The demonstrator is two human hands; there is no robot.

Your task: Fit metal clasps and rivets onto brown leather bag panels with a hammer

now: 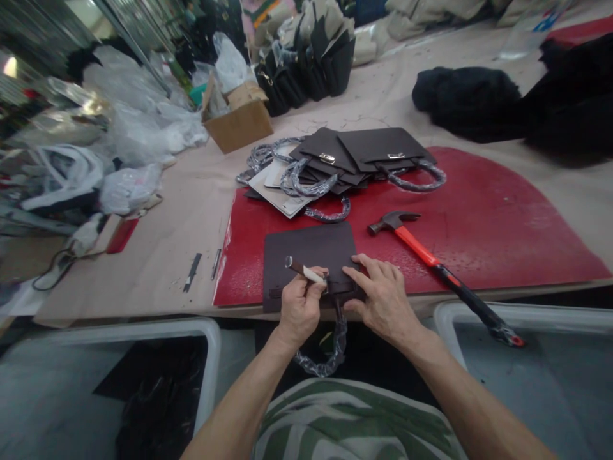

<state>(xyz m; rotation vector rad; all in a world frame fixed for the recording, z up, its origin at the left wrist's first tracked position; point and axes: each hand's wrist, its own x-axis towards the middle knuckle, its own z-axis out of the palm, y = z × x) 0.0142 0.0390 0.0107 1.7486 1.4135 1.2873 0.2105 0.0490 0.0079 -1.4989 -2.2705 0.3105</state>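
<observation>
My left hand [301,306] is closed around a short rod-like tool [297,265] with a shiny end, a dark part and a pale part; its exact kind I cannot tell. The tool slants over a dark brown bag panel [306,249] that lies flat at the table's front edge. My right hand [380,291] rests with fingers spread on the panel's right side. A plastic-wrapped handle [328,367] attached to the panel hangs over the edge between my arms. To the right, a claw hammer [421,249] with an orange and black handle lies across the red mat.
Under the work is a red mat [498,217]. Behind it lies a pile of bag panels [383,144] with wrapped handles. Two thin tools [192,273] lie to the left. Plastic bins [211,345] stand below the table's front edge. A cardboard box [239,124] and black cloth [469,99] sit farther back.
</observation>
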